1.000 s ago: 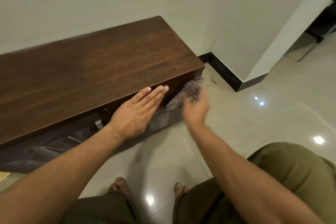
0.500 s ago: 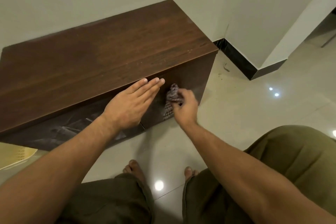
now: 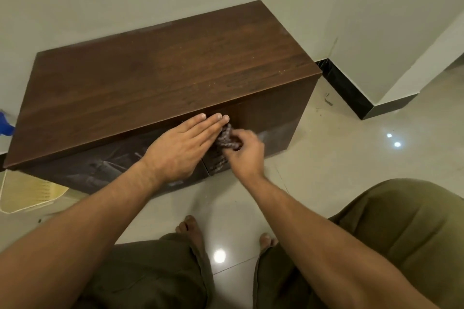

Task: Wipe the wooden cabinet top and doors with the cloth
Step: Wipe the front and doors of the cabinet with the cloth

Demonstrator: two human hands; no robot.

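Observation:
A low dark wooden cabinet (image 3: 155,75) stands against the wall, its glossy front doors (image 3: 271,118) facing me. My left hand (image 3: 179,148) lies flat against the front, fingers together, fingertips at the top edge. My right hand (image 3: 244,152) grips a bunched checked cloth (image 3: 226,139) and presses it to the right door, just beside my left fingertips. Part of the cloth is hidden in my fist.
A black skirting (image 3: 349,90) runs along the wall corner to the right of the cabinet. A yellow flat object (image 3: 27,193) lies on the floor at the left, a blue thing (image 3: 5,124) above it. My bare feet (image 3: 193,229) are on the glossy tiles.
My right hand has carried the cloth leftward along the door, from near the cabinet's right end to beside my left fingers. The view has pulled back, showing the whole cabinet.

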